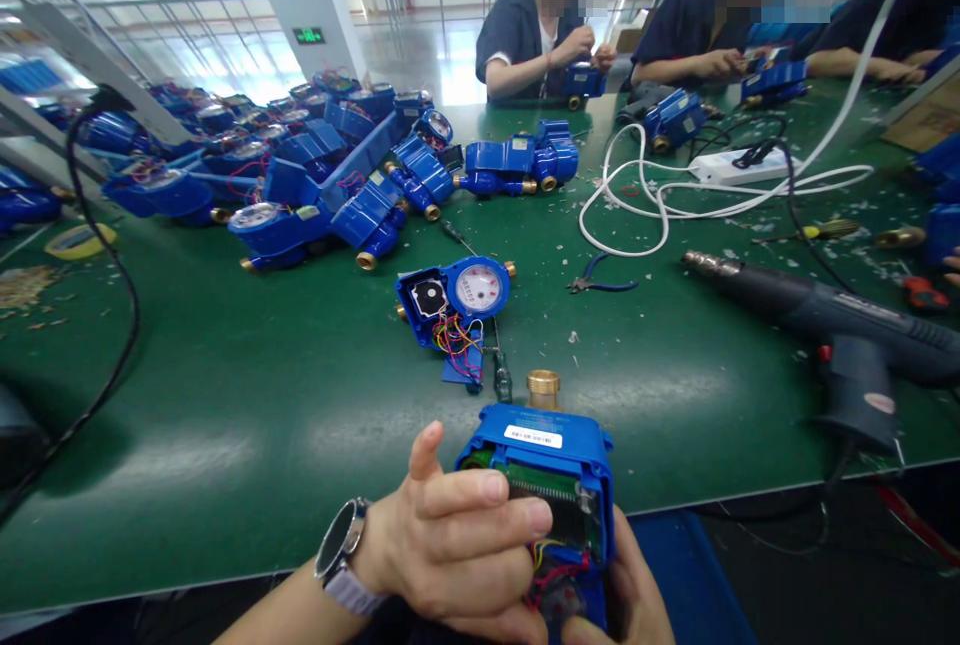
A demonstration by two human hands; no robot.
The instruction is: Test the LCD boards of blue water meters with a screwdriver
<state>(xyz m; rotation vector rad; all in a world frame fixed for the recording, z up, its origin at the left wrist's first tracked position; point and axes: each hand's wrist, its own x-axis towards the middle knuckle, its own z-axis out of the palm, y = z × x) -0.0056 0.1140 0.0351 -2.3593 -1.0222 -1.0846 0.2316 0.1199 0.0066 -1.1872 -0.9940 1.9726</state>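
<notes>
A blue meter housing (559,430) with a white label, a green circuit board (544,480) and coloured wires inside is held low at the table's front edge. Behind its top shows a brass fitting (543,387). Around its right side and bottom wraps my right hand (637,585), thumb near the wires. My left hand (465,545), wearing a watch, lies over the housing's open left side with fingers extended across the board; its fingertips touch or hover there. Farther back lies another blue meter (454,300) with a round dial and loose wires, beside a screwdriver (501,375).
Several blue meters (300,150) are heaped at the back left. Blue-handled pliers (604,283), a white cable (664,210), a power strip (739,165) and a heat gun (855,325) lie to the right. Yellow tape (81,241) is at left. People work across the green table (300,425).
</notes>
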